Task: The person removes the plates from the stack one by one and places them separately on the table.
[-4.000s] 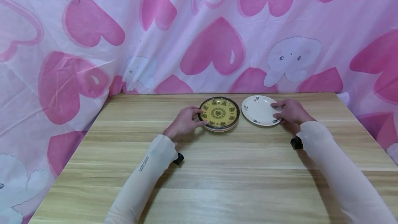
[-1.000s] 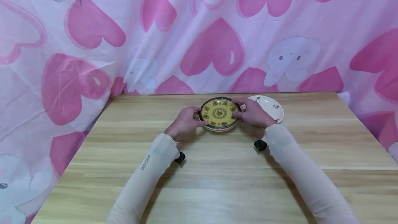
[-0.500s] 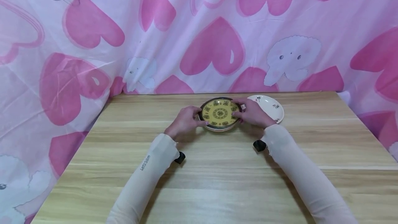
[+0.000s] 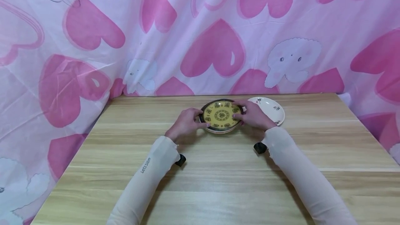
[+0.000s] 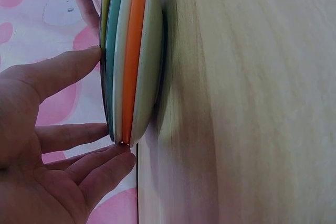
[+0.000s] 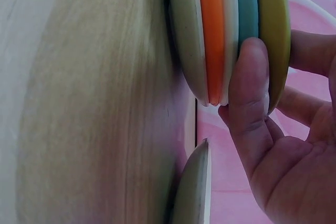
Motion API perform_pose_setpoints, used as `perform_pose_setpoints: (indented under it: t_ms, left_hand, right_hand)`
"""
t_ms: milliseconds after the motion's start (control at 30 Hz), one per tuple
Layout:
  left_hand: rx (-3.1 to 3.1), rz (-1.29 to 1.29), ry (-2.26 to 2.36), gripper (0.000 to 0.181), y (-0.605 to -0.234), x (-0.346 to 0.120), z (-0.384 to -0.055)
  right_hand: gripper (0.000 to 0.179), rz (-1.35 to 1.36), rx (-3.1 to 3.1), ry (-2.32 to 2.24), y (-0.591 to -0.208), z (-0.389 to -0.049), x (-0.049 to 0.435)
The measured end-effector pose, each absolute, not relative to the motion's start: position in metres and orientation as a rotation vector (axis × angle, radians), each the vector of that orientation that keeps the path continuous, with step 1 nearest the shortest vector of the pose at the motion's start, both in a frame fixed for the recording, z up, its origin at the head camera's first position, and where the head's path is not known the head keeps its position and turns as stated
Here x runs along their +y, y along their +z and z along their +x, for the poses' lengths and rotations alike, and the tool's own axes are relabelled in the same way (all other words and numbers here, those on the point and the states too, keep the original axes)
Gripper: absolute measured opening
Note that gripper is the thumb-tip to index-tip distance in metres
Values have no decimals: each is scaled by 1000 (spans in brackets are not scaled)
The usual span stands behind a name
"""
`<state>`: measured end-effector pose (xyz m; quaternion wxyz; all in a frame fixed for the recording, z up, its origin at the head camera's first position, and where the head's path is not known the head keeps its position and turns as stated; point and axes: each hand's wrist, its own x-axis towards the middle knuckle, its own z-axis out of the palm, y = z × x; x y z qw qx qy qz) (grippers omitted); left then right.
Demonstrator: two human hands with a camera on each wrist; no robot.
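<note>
- Head view: yellow plate [image 4: 222,115] on top of the stack [image 5: 131,66], toward the far edge of the tabletop [image 4: 218,176]; white plate [image 4: 272,110] just beside, partly hidden.
- Gripping the yellow plate's right edge with the right hand [image 4: 254,114], one digit tucked beneath and others over the upper face.
- Touching the stack's left edge with the left hand [image 4: 185,122], fingers fairly straight, not visibly clasping anything.
- Yellow plate seemingly tipped a little, right side parted from the teal plate [image 6: 247,3]; exact contact on the left hard to judge.
- Best to firm up the pinch before taking weight, glazed rims being probably slippery.
- Wise to brace the teal plate and orange plate [image 6: 211,35] with the left fingertips, against sliding.
- Better to raise gently and level, avoiding scraping or a sudden drop.
</note>
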<state>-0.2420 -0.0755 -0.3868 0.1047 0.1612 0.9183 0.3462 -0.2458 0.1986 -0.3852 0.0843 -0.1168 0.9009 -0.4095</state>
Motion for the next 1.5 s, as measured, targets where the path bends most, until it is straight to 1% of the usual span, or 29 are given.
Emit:
perform_pose_setpoints:
  t_ms: [167,433,700,867,1133,1500]
  left_hand:
    - [2720,471,1008,73,-387,-76,-241]
    - [2735,488,992,71,-388,-76,-240]
    - [2732,477,1029,61,-388,-76,-239]
    - [2737,495,1031,58,-388,-75,-238]
    - [2683,441,1085,60,-389,-75,-236]
    - [2710,449,1052,60,-389,-73,-238]
  right_hand:
    - [56,-346,2691,-1223,-386,-246,199]
    - [55,-342,2692,-1241,-389,-246,197]
    - [55,-318,2724,-1186,-392,-244,198]
    - [55,-317,2727,-1172,-394,-244,198]
    - [56,-335,2740,-1141,-395,-244,199]
    - [58,-288,2715,-1162,-390,-243,198]
